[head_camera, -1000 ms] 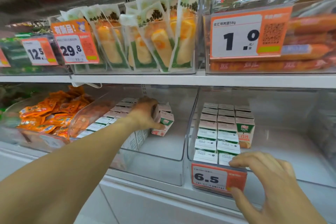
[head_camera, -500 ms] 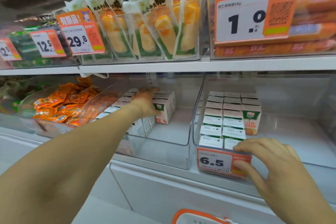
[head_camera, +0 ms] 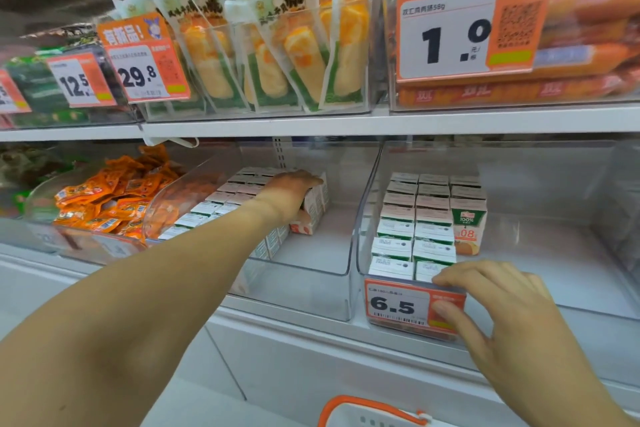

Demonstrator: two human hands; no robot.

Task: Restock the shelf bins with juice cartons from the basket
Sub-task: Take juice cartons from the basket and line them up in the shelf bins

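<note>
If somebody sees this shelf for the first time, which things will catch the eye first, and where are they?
Probably the big orange price tag reading 1.0, on the upper shelf at right. Below it, rows of juice cartons fill the left side of the clear right bin, where the right hand pinches the front edge at the 6.5 tag. The left hand grips cartons deep in the middle bin.

This was a shop aisle: white shelves [head_camera: 346, 123] carried clear plastic bins [head_camera: 349, 253] of packaged snacks [head_camera: 107, 198] and juice cartons [head_camera: 415, 218], and orange price tags [head_camera: 414, 305] reading 6.5, 1.0 and 29.8 were clipped to the bin fronts.
</note>
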